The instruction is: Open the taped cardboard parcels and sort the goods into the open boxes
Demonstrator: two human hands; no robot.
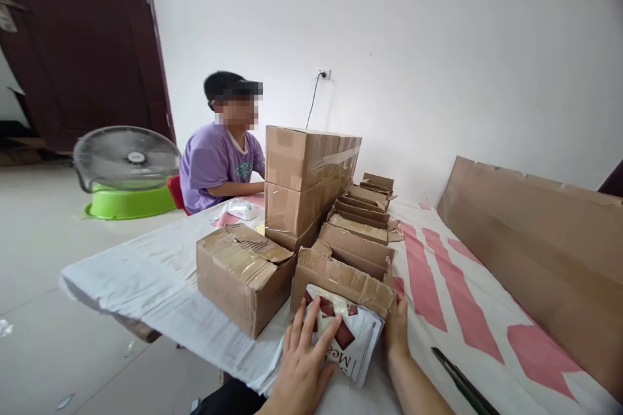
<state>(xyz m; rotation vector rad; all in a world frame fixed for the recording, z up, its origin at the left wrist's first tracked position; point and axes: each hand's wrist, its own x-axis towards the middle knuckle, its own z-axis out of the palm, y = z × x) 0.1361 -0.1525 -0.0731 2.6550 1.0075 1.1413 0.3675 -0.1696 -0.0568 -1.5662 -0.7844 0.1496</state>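
A stack of white and dark red printed packets (344, 337) leans against the near side of an open cardboard box (341, 272) in front of me. Across the packets' face lies my left hand (306, 350), fingers spread flat. My right hand (398, 331) is at the right side of the same box, its fingers curled round the edge and partly hidden behind it. To the left sits a taped cardboard box (243, 272). A utility knife (462, 379) rests on the cloth right of my right forearm.
Several open boxes (363, 227) run back in a row, beside a tall stack of taped boxes (287, 162). A person (221, 162) in a purple shirt sits behind. A cardboard sheet (530, 233) stands at the right. A fan (129, 155) is on the floor at left.
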